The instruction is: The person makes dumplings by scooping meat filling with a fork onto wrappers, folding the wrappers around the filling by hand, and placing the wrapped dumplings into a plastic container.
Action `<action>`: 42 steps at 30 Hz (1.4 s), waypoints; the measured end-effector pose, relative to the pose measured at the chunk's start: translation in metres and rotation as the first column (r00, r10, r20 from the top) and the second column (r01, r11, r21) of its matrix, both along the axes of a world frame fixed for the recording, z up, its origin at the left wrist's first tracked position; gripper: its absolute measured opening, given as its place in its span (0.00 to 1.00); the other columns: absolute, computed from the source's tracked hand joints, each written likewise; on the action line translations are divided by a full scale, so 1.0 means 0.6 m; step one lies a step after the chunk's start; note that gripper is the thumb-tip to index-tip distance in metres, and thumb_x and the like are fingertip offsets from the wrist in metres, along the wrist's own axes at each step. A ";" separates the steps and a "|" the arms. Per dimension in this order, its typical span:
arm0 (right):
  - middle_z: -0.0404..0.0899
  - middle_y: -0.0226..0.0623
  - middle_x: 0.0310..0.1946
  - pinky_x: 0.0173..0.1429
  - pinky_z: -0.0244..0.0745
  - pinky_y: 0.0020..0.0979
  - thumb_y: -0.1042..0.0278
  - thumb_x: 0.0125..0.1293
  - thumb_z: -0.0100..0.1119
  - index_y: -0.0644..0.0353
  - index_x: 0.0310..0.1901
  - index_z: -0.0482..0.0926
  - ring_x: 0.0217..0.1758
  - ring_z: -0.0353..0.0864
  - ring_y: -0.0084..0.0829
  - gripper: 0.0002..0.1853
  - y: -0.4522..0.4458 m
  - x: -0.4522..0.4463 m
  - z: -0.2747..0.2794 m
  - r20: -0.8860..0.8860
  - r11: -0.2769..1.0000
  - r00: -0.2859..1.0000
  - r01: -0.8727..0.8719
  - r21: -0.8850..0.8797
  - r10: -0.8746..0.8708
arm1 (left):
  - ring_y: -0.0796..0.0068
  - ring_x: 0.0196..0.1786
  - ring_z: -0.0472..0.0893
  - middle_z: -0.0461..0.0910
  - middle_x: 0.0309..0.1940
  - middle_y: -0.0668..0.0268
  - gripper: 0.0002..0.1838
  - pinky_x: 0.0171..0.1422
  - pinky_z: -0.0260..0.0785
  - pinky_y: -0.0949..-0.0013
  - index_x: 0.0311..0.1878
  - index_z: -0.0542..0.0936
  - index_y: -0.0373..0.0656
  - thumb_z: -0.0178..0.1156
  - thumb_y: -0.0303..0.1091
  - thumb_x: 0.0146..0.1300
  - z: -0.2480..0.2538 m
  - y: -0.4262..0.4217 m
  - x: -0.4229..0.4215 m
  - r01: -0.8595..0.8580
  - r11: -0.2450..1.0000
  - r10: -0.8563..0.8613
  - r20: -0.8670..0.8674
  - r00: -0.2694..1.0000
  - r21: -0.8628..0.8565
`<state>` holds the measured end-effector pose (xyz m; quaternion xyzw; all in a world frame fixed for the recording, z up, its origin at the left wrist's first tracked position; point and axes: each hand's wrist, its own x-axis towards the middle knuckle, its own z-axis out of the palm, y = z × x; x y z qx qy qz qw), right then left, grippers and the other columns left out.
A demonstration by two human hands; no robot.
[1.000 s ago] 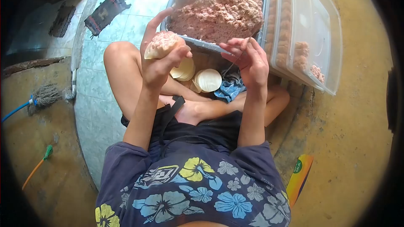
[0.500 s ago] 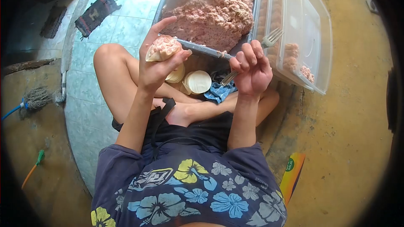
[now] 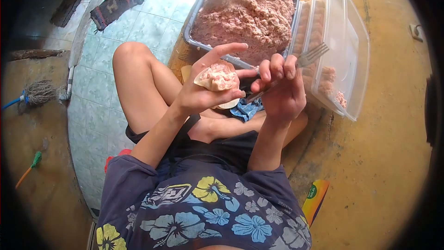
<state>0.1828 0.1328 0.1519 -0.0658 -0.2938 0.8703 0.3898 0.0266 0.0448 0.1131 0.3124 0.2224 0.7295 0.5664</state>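
My left hand [image 3: 196, 93] cradles a dumpling [image 3: 217, 77], a pale round wrapper cupped around pink minced meat, its top uncovered. The index finger and thumb stretch to the right around it. Close by on the right, my right hand [image 3: 284, 95] is closed around a metal fork [image 3: 313, 55], tines pointing up and to the right. Fingertips of the two hands nearly meet; whether they touch I cannot tell. Behind them a grey tray [image 3: 187, 35] bears a big mound of minced meat [image 3: 245, 16]. A stack of round wrappers [image 3: 228, 104] is mostly hidden below my left hand.
Right of the tray stand clear plastic containers [image 3: 344, 60] with rows of filled pieces inside. A blue cloth [image 3: 247, 109] lies near my crossed legs. On the floor are a dark mat [image 3: 115, 7], a yellow packet [image 3: 316, 199] and a mop head [image 3: 40, 91].
My left hand has moved right with the dumpling, closer to my right hand, and now covers most of the wrappers. The fork stays in my right hand, slightly further right. The view has shifted a little.
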 end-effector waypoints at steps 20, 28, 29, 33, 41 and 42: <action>0.77 0.51 0.32 0.38 0.72 0.46 0.75 0.67 0.52 0.65 0.33 0.73 0.35 0.78 0.56 0.05 -0.035 -0.006 -0.052 0.481 0.471 -0.064 -0.351 0.810 -0.875 | 0.81 0.37 0.79 0.77 0.25 0.71 0.42 0.76 0.60 0.48 0.72 0.58 0.28 0.68 0.19 0.55 -0.014 0.004 -0.003 -0.107 0.994 0.107 0.020 0.994 0.025; 0.80 0.50 0.27 0.33 0.74 0.37 0.77 0.69 0.52 0.66 0.42 0.78 0.28 0.84 0.41 0.05 -0.125 0.000 -0.032 0.761 0.773 0.318 -0.118 0.623 -0.565 | 0.82 0.41 0.78 0.80 0.39 0.67 0.47 0.49 0.73 0.76 0.70 0.66 0.37 0.78 0.22 0.45 -0.003 0.019 -0.012 -0.372 0.925 0.259 -0.587 0.767 -0.078; 0.80 0.51 0.27 0.33 0.74 0.38 0.77 0.68 0.53 0.66 0.42 0.78 0.29 0.85 0.45 0.06 -0.130 -0.011 -0.028 0.707 0.737 0.367 -0.079 0.671 -0.604 | 0.81 0.41 0.79 0.81 0.39 0.66 0.46 0.49 0.73 0.77 0.70 0.66 0.35 0.78 0.22 0.46 0.003 0.015 -0.006 -0.354 0.932 0.224 -0.636 0.738 -0.083; 0.81 0.51 0.29 0.34 0.74 0.39 0.78 0.67 0.55 0.67 0.40 0.79 0.32 0.85 0.45 0.04 -0.110 0.010 -0.045 0.752 0.688 0.276 -0.305 0.659 -0.598 | 0.84 0.38 0.78 0.80 0.35 0.70 0.42 0.44 0.72 0.81 0.69 0.67 0.35 0.74 0.18 0.49 0.003 0.027 -0.024 -0.588 0.788 0.391 -0.590 0.707 -0.183; 0.83 0.36 0.47 0.47 0.77 0.24 0.74 0.69 0.61 0.70 0.58 0.75 0.46 0.82 0.23 0.18 -0.044 -0.010 -0.022 0.471 0.999 0.882 -0.005 0.047 -0.017 | 0.61 0.55 0.81 0.83 0.32 0.63 0.57 0.70 0.65 0.58 0.77 0.51 0.32 0.78 0.31 0.48 0.023 0.038 -0.007 -0.147 0.978 0.208 -0.591 0.780 0.151; 0.83 0.35 0.46 0.47 0.77 0.25 0.74 0.69 0.61 0.69 0.57 0.76 0.45 0.82 0.23 0.17 -0.047 -0.018 -0.018 0.511 0.996 0.858 0.009 0.089 -0.053 | 0.62 0.53 0.82 0.83 0.29 0.64 0.52 0.68 0.68 0.58 0.75 0.57 0.31 0.77 0.29 0.50 0.029 0.042 -0.001 -0.126 0.989 0.144 -0.357 0.923 0.072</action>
